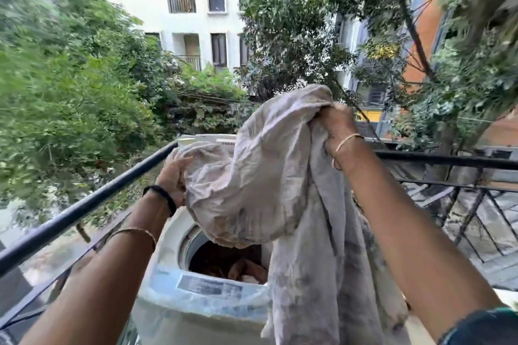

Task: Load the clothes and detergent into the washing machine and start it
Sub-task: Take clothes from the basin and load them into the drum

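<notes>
A large pale grey-beige cloth (269,176) hangs in the air above a white top-loading washing machine (173,297). My right hand (336,126) grips its upper edge, held high. Lower down, my left hand (175,173) clutches the cloth's left side. The cloth's long tail drapes down over the machine's right front. The tub opening (221,258) is uncovered, with brownish clothes lying inside. The raised lid (213,138) shows behind the cloth. No detergent is visible.
A black metal balcony railing (84,204) runs along the left and continues on the right (448,159), close behind the machine. Trees and a white apartment building lie beyond. A tiled surface shows below the right railing.
</notes>
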The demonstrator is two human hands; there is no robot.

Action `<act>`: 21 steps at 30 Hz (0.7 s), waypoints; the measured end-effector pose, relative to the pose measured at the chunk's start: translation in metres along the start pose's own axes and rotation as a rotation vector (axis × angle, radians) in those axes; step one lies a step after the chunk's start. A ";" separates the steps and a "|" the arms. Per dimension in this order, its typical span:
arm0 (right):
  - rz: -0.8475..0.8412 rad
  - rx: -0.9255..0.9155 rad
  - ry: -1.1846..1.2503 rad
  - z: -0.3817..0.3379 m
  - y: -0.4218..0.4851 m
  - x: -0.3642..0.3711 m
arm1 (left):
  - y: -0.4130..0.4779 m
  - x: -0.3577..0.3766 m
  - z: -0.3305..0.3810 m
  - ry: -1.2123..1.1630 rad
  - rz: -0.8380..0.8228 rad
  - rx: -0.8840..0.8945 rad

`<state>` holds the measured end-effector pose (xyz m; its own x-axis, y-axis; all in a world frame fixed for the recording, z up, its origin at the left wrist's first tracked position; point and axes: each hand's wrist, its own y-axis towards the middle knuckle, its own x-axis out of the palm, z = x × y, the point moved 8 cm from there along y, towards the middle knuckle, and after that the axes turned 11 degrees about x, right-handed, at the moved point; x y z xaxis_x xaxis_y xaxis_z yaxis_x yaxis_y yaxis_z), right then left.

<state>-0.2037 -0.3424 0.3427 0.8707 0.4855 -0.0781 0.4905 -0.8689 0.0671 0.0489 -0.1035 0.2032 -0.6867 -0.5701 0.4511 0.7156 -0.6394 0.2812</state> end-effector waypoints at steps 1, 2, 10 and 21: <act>-0.015 -0.021 0.044 -0.017 -0.002 0.009 | 0.007 -0.016 -0.001 0.036 0.036 -0.020; -0.036 -0.042 0.102 -0.034 0.002 0.018 | 0.002 -0.023 0.001 0.045 0.097 -0.066; -0.247 -0.237 0.596 -0.160 -0.003 0.103 | 0.029 -0.034 0.041 0.277 0.043 -0.101; -0.145 -0.275 0.068 -0.049 0.064 0.138 | 0.070 -0.083 0.013 0.578 0.145 -0.028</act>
<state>-0.0498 -0.3264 0.3849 0.7870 0.6156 -0.0401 0.5924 -0.7360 0.3278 0.1577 -0.0941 0.1962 -0.5468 -0.8356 -0.0531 0.8088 -0.5435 0.2248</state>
